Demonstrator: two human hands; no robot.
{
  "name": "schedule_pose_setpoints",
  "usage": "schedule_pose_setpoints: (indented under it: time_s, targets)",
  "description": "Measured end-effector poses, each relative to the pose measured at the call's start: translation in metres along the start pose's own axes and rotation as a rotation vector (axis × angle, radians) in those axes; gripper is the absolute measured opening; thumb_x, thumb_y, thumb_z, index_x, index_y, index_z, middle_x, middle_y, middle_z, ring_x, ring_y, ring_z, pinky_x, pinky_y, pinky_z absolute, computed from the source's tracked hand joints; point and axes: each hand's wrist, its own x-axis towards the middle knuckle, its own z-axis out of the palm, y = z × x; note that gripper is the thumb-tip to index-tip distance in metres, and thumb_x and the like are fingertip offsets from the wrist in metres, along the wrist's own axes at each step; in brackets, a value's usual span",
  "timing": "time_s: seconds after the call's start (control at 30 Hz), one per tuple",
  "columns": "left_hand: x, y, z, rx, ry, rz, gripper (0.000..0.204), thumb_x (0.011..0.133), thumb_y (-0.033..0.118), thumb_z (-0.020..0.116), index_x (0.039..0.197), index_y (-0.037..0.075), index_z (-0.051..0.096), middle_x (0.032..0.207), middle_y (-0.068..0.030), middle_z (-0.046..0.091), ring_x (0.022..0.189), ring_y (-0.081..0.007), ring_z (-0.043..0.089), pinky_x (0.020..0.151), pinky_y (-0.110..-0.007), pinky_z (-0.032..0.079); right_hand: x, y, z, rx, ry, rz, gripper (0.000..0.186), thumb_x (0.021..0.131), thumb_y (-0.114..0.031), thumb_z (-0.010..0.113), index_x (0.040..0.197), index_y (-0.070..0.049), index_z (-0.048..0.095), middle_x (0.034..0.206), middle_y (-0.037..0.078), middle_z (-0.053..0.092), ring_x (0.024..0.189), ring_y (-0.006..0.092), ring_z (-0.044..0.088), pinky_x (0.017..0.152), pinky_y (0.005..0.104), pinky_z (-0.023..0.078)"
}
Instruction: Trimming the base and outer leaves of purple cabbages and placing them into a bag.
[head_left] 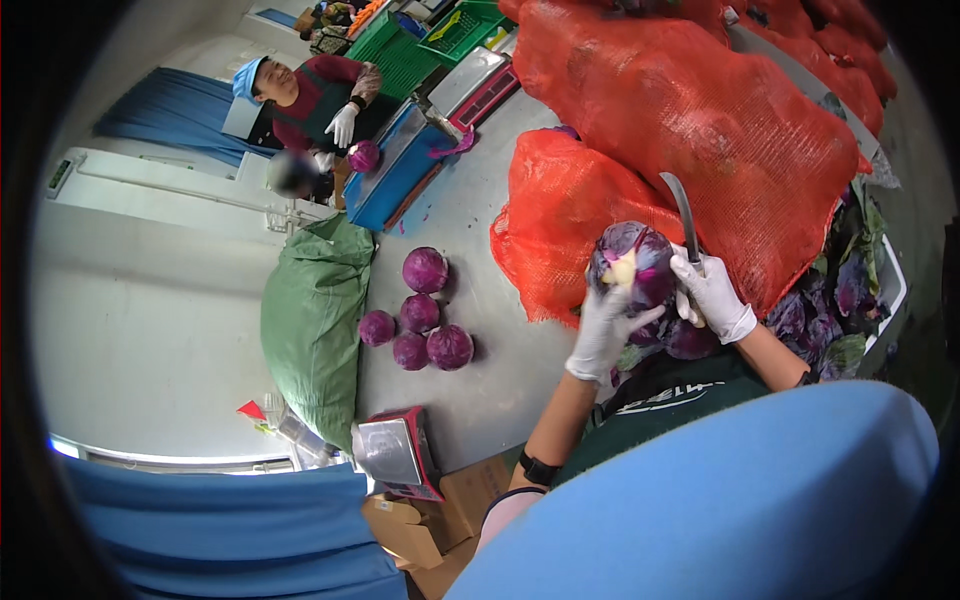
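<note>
A red cabbage point(651, 272) is in front of me with its pale cut stem end showing. My left hand point(603, 337), in a white glove, grips it from its lower left side. In my gloved right hand point(712, 296) is a knife point(682, 212) with a curved blade that points up and away from me. The right fingers rest close against the cabbage's right side; whether they also support it I cannot tell. Below the hands, another red cabbage point(690, 341) is partly hidden by them.
Red mesh sacks point(680, 110) cover the table's right side. Several trimmed cabbages point(420, 313) sit on the metal table point(490, 370). Purple leaves point(820, 315) fill a white bin at right. A scale point(393, 450) and green sack point(318, 320) line the left. Across stands a co-worker point(315, 100).
</note>
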Motion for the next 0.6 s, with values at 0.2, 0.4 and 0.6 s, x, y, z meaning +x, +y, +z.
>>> schedule_pose_setpoints:
  time_s: [0.2,0.4,0.6]
  targets:
    - [0.022,-0.007,0.0,-0.08,-0.103,0.116,0.078,0.087,0.02,0.074,0.151,0.011,0.031,0.148,-0.0081,0.043,0.136,-0.0265,0.045,0.107,-0.053,0.046,0.005,0.009,-0.018,0.007,-0.046,0.005,0.068,0.099,-0.043,0.062,0.147,0.001,0.043,0.054,0.004,0.057,0.037,0.0076,0.047,0.037,0.0219,0.035]
    - [0.028,0.002,-0.012,0.01,-0.107,0.169,0.07,0.081,0.005,0.077,0.14,0.005,0.04,0.135,-0.0076,0.054,0.123,-0.0203,0.055,0.107,-0.038,0.045,0.004,-0.026,-0.018,-0.162,-0.143,-0.065,0.061,0.1,-0.041,0.059,0.144,0.0,0.046,0.058,0.007,0.06,0.042,0.0103,0.055,0.041,0.0252,0.042]
    - [0.03,-0.003,-0.01,0.287,0.054,0.306,0.074,0.075,0.002,0.081,0.137,0.004,0.041,0.126,-0.0085,0.056,0.114,-0.0182,0.058,0.101,-0.035,0.048,0.01,-0.026,-0.008,-0.951,0.027,-0.607,0.063,0.099,-0.039,0.057,0.152,-0.009,0.037,0.072,0.016,0.066,0.063,0.0371,0.065,0.057,0.0443,0.051]
